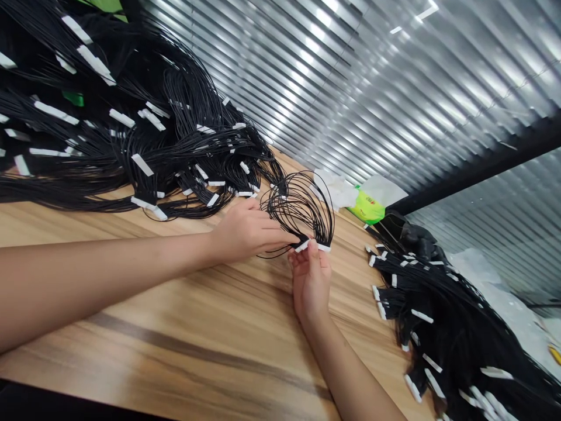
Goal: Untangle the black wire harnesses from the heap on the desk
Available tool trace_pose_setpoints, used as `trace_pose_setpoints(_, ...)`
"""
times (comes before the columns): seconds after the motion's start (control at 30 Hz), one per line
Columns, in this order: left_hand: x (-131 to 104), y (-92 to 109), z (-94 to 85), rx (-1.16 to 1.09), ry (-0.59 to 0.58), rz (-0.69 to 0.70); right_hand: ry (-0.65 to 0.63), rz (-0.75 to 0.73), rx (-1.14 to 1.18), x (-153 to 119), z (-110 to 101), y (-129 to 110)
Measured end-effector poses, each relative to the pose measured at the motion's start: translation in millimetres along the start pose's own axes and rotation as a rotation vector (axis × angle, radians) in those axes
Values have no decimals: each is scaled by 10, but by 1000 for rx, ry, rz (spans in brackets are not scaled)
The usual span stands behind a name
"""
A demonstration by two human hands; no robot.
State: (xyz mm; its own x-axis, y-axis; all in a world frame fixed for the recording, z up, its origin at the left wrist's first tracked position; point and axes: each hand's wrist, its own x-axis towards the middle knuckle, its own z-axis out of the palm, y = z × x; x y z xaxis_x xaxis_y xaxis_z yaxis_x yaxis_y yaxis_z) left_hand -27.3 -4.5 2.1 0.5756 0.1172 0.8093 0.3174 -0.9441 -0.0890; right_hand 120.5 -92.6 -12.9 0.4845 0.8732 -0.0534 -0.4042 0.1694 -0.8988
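A looped wire harness [302, 202] of thin black wires with white connectors on its ends is between my hands, just above the wooden table [210, 327]. My right hand [312, 280] pinches the white connectors [302, 245], thumb on top. From the left, my left hand [249, 231] reaches in with its fingers closed on the black wires beside one connector. The left fingertips are partly hidden by the wires.
A large heap of black wire harnesses [175, 117] with white connectors covers the table's far left. Another pile [464, 327] lies at the right. A green-and-white plastic bag [368, 204] rests at the back edge, before a corrugated metal wall [350, 88].
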Motion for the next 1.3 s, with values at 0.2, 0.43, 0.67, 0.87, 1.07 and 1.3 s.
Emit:
trace_pose_setpoints(0.2,-3,15,12,85,19,49,-8,2,-52,-1,-7,9)
trace_pose_setpoints(0.43,7,66,23,50,-40,-37,-7,5,-78,12,-17,30)
trace_pose_setpoints(0.67,-4,107,19,-73,-115,-252,-36,-38,-256,-2,-55,69)
trace_pose_setpoints(0.87,3,89,71,54,-85,-164,-40,-28,-255,6,-34,60)
trace_pose_setpoints(1.07,60,122,78,124,-55,-68,-61,-3,-295,4,-29,57)
trace_pose_setpoints(1.3,96,197,-36,62,-67,-12,-58,8,-178,6,-32,59)
